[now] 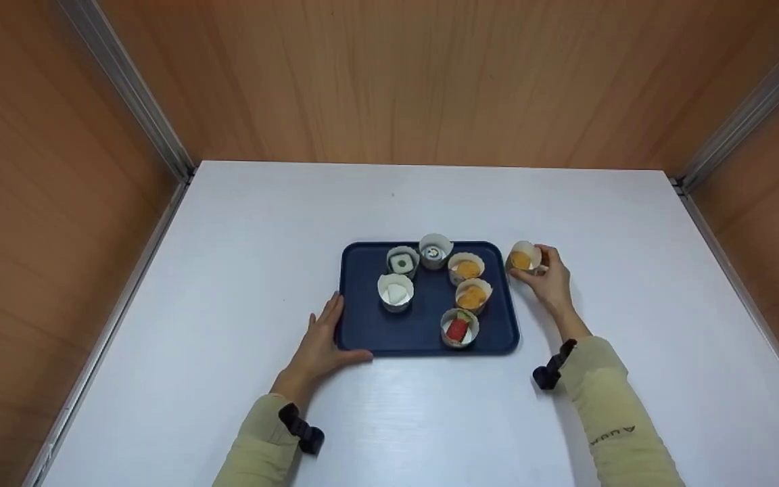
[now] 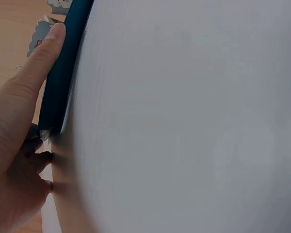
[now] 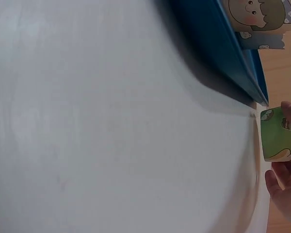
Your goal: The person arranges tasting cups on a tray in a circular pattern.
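Note:
My right hand (image 1: 553,281) pinches a small paper cup (image 1: 523,251) with a yellow-orange piece inside, just off the tray's back right corner. In the right wrist view the green printed side of this cup (image 3: 279,133) shows between thumb and fingers. The dark blue tray (image 1: 413,336) lies on the table. At its front left corner rests my left hand (image 1: 318,348), thumb along the front edge and fingers along the left side. Two cups with yellow-orange pieces, a near one (image 1: 473,297) and a far one (image 1: 467,268), stand on the tray's right half.
Also on the tray are a cup with red and green pieces (image 1: 459,329), one with a white piece (image 1: 395,293), one with a white-and-green piece (image 1: 402,262) and one with a small printed figure (image 1: 435,250). Wooden panels (image 1: 396,81) enclose the white table (image 1: 261,223).

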A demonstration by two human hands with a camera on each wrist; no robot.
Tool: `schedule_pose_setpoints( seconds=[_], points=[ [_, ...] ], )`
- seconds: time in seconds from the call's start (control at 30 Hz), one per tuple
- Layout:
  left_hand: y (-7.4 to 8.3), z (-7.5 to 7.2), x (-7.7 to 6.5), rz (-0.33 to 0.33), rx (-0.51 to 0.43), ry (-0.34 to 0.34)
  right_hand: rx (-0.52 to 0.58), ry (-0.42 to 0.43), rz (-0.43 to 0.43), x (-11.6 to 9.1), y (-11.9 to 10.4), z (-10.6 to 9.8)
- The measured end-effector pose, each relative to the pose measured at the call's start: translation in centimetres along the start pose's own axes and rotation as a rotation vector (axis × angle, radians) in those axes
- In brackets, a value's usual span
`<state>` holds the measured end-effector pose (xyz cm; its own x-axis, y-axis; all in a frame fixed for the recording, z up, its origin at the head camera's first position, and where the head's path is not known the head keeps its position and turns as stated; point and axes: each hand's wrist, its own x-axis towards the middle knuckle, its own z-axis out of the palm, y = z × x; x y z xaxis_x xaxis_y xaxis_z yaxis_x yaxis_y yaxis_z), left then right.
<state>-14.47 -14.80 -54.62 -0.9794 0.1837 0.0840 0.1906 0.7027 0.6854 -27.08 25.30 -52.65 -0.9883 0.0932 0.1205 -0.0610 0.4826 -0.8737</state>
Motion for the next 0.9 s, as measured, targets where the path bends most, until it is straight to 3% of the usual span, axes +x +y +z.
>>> schedule_pose_setpoints(
  seconds=[0.27, 0.5, 0.9],
  points=[
    [0.1, -0.1, 0.0, 0.001, -0.007, -0.003, 0.009, 0.031, -0.028, -1.0, -0.6, -0.5],
    [0.3, -0.1, 0.0, -0.04, 0.017, -0.022, 0.012, 0.042, -0.025, -2.4, -1.8, -1.1],
    [0.1, 0.0, 0.1, -0.028, -0.004, -0.012, 0.031, 0.037, -0.067, -5.1, -3.7, -1.8]
  ],
)
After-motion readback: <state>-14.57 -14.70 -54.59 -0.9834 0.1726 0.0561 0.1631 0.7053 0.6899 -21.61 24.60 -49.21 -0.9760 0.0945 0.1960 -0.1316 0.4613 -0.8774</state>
